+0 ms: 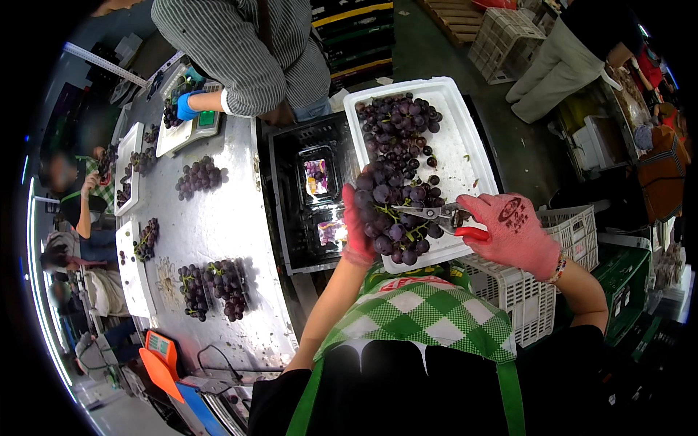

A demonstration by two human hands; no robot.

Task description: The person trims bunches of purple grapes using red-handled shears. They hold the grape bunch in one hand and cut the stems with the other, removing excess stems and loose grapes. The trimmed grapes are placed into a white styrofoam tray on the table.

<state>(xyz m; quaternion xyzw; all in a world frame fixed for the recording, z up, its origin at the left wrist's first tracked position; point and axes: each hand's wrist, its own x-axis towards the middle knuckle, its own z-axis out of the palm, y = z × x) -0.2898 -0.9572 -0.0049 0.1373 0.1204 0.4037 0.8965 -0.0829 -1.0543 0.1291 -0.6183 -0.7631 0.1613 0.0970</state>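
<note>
My left hand (357,231), in a pink work glove, holds a bunch of dark purple grapes (390,210) over a white foam tray (455,128). Part of that hand is hidden behind the fruit. Gloved in pink too, my right hand (510,229) grips small pruning snips (436,213) with red handles. The snips' blade tips lie among the green stems of the held bunch. More grape bunches (398,117) rest in the tray's far part, with a few loose grapes beside them.
A black crate (283,218) with clear plastic punnets (318,177) adjoins the tray. On the metal table (234,218) lie grape bunches (199,177), foam trays (133,278) and a weighing scale (188,122). A co-worker's blue-gloved hand (188,105) touches grapes there. White plastic crates (523,305) stand right.
</note>
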